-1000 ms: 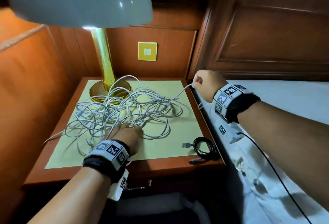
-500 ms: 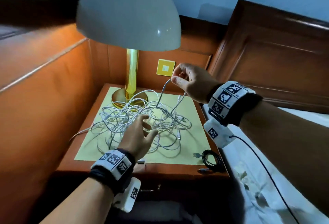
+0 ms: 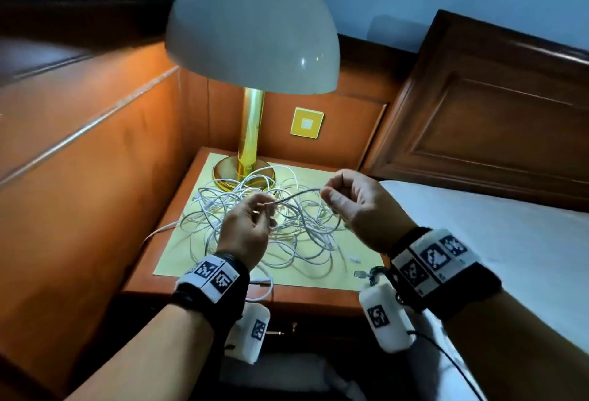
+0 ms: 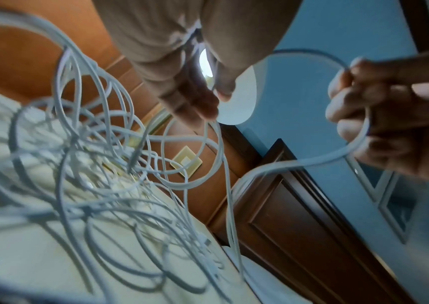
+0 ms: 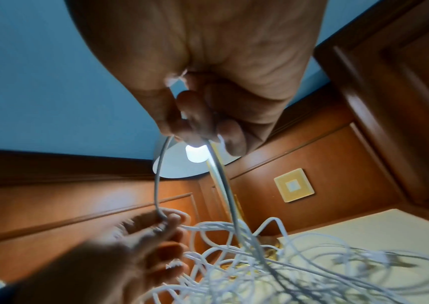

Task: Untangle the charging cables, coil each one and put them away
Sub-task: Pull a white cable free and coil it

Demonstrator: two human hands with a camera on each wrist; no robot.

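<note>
left hand [image 3: 247,231]: lifted above the nightstand, fingertips pinching one white strand [image 3: 298,194]; also visible in the right wrist view [image 5: 140,232]
right hand [image 3: 357,206]: raised beside the left, fingers curled and gripping the same strand; in the left wrist view [image 4: 390,115] the strand is looping through the closed fingers
strand: running nearly straight between the two hands, then dropping from each hand into the pile
tangle [image 3: 271,225]: white cables lying in a loose knotted heap on the mat, spreading from the lamp base toward the front edge; one loop [image 3: 264,289] is hanging past the mat onto the wood
mat [image 3: 312,276]: pale yellow, covering most of the nightstand [image 3: 149,282] top
black cable [image 3: 374,273]: sitting at the front right corner, mostly hidden behind the right wrist; cannot tell if it is coiled
lamp [image 3: 251,27]: white dome shade, brass stem, glowing, standing at the back of the nightstand
wall switch [image 3: 307,122]: yellow square plate sitting on the panel behind the lamp
bed [image 3: 497,241]: white sheet lying right of the nightstand
</note>
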